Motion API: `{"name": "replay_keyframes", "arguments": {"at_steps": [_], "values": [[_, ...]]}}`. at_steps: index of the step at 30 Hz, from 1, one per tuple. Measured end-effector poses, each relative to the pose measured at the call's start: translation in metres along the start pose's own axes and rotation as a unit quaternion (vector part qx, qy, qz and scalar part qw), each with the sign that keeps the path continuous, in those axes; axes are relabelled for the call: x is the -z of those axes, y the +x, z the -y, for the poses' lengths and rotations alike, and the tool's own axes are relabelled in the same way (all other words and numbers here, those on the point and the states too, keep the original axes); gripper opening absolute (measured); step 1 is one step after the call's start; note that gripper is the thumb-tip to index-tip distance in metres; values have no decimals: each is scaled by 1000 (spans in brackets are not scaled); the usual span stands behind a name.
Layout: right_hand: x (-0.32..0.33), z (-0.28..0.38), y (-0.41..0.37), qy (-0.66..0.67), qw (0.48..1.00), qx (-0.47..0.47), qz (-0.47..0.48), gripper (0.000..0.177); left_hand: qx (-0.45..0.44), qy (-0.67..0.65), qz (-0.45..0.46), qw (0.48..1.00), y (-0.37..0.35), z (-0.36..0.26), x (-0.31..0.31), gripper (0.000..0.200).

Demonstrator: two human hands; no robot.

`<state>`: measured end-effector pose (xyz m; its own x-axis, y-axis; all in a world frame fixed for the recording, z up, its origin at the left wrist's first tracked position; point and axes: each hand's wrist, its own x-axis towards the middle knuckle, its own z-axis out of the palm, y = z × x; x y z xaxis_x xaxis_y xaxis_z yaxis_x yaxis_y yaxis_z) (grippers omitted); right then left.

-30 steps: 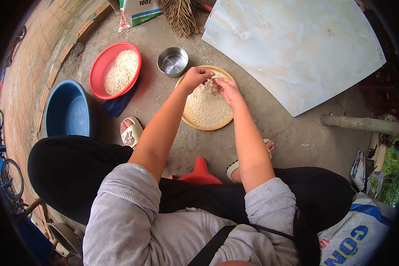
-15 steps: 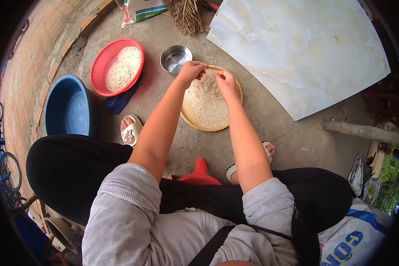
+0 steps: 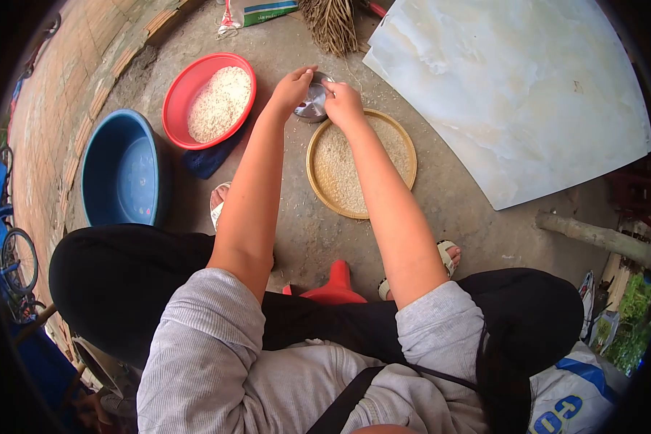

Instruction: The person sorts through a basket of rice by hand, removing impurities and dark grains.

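Note:
Both arms reach forward to a small round metal bowl (image 3: 312, 110) on or just above the concrete floor. My left hand (image 3: 291, 90) is at the bowl's left side, its fingers curled by the far rim. At the right side is my right hand (image 3: 344, 105), thumb toward the rim and the other fingers partly hidden. Both hands seem closed on the bowl, whose shiny inside shows between them. Just nearer, under my right forearm, lies a round woven tray (image 3: 312, 178) with pale grains spread over it.
To the left are a red basin (image 3: 172, 101) with pale grain and a blue tub (image 3: 94, 171). A large marbled sheet (image 3: 506, 94) covers the right side. A straw broom (image 3: 330, 25) lies beyond; a log (image 3: 593, 237) is at right, a red stool (image 3: 333, 293) below me.
Both hands have moved forward and left from above the woven tray to the metal bowl. The grain on the tray shows more openly. The view has shifted slightly.

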<state>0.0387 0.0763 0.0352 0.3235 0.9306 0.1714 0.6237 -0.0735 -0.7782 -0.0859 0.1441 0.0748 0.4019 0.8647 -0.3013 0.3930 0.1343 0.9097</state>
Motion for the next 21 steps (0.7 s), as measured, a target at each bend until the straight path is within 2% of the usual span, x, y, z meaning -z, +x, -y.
{"name": "replay_keyframes", "arguments": {"at_steps": [3,4,5,7,9,11,13,15,17,21], "values": [[5,-12,-6,-13,999,26,-28,24,54,-21,-26,998,-5,-6,16,37],[11,-16,-10,16,999,-5,-41,21,44,-35,-68,996,-6,-6,18,30],[17,-20,-14,20,997,-16,-72,19,45,-36,-68,996,-7,-6,19,30],[28,-43,-24,19,991,-58,-122,17,14,-30,-181,983,-4,1,21,24],[40,-66,-38,12,986,-90,-143,16,-5,-34,-193,981,-3,7,18,17],[55,-81,-60,-64,971,-151,-172,15,-40,-43,-55,997,-3,6,12,13],[65,-94,-85,-111,971,-139,-159,16,-38,-44,74,996,-13,0,-6,10],[72,-96,-106,-157,969,-126,-145,16,-44,15,188,981,-19,5,-27,9],[76,-90,-120,-210,963,-125,-112,16,-40,106,222,968,-24,20,-49,9],[76,-86,-124,-222,965,-118,-78,16,-168,270,87,944,-35,60,-84,16]]}}
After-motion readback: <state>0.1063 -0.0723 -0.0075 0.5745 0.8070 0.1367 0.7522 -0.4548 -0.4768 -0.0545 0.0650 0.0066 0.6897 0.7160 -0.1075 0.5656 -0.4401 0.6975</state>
